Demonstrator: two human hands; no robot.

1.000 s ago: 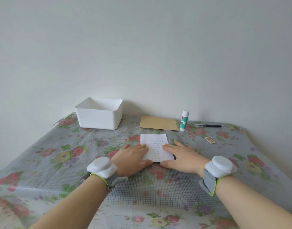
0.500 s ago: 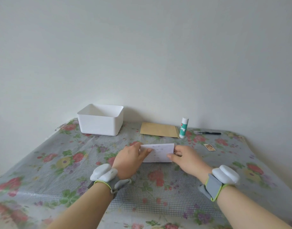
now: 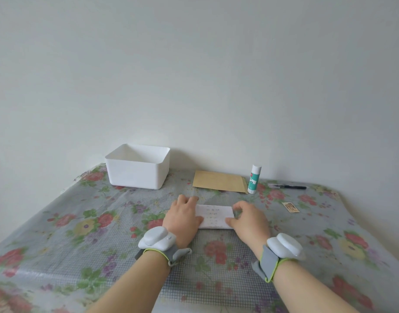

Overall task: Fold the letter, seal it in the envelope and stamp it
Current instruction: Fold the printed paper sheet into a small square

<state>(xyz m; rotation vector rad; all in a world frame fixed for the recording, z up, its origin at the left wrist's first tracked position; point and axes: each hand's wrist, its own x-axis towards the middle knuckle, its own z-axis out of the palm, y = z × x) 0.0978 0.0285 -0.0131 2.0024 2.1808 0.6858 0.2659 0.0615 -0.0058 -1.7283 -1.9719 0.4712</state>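
Observation:
The white letter (image 3: 214, 216) lies folded in half on the flowered table cover (image 3: 81, 233), its writing facing up. My left hand (image 3: 184, 219) rests flat on the letter's left end, thumb on the paper. My right hand (image 3: 249, 220) presses on the right end with bent fingertips at the far corner and the thumb near the front edge. Behind the letter lies the brown envelope (image 3: 219, 181). A glue stick (image 3: 254, 179) stands upright at its right end. A small stamp (image 3: 290, 207) lies to the right of my right hand.
A white plastic box (image 3: 137, 170) stands at the back left against the wall. A black pen (image 3: 287, 187) lies at the back right, past the glue stick. The table's right edge runs close beyond the stamp.
The letter's near half was lifted by both hands and folded over toward the wall. It now lies flat at half length, with both hands pressing on its ends.

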